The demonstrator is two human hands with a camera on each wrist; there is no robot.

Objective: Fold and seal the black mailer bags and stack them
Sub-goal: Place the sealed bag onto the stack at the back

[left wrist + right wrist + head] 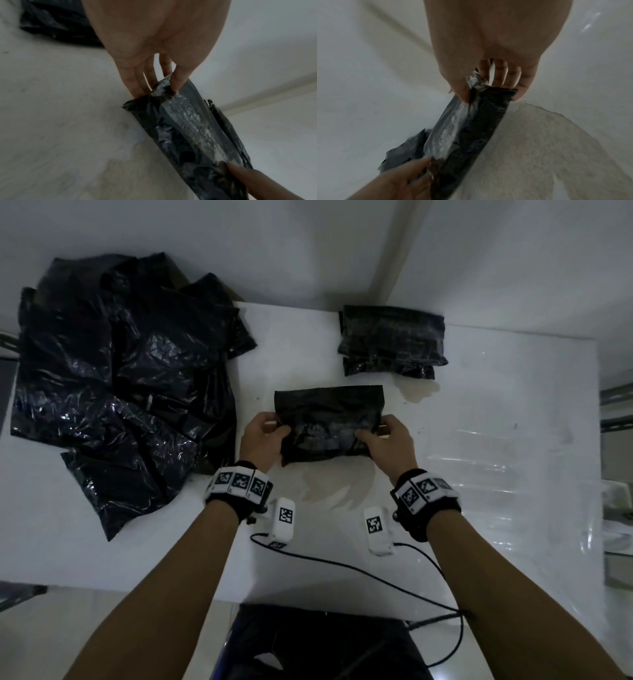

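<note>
A folded black mailer bag [329, 424] is held just above the white table [479, 412] in the middle of the head view. My left hand [263, 436] pinches its left edge between thumb and fingers, and my right hand [387, 440] pinches its right edge. In the left wrist view the thumb presses the bag [188, 128] at its near corner; a pale strip runs along its flap. The right wrist view shows the same bag [467, 128] pinched under the right thumb. A stack of folded bags [392, 340] lies at the back right.
A heap of loose unfolded black mailer bags [120, 385] covers the table's left side. Two white marker blocks [282, 522] [378, 530] with a black cable [342, 566] lie near the front edge. A pale stain [416, 392] marks the table in front of the stack.
</note>
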